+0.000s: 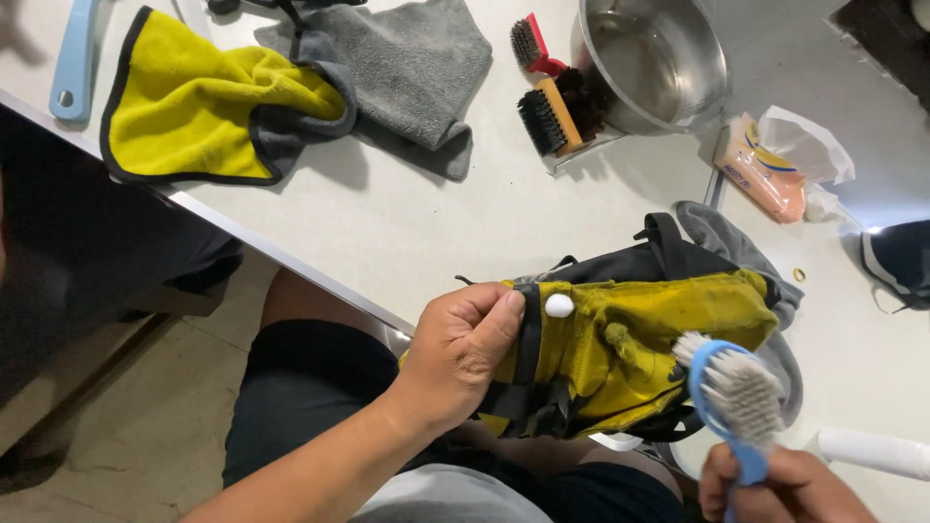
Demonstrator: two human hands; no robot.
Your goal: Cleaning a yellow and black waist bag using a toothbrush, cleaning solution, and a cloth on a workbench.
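Two hands busy. Left hand (463,351) pinches yellow bag (639,339) at strap edge, over counter (387,223) edge, holding fabric taut. Right hand (780,484) closed round blue brush (731,387), bristles near bag.

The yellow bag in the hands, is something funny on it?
Yes. A small white blob sits on the yellow and black bag, beside the left hand's thumb. It looks like foam or cleaner. The right hand holds a blue brush nearby.

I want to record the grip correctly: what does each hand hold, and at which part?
Left hand grips the yellow-and-black bag at its left end. Right hand holds the blue brush by its handle.
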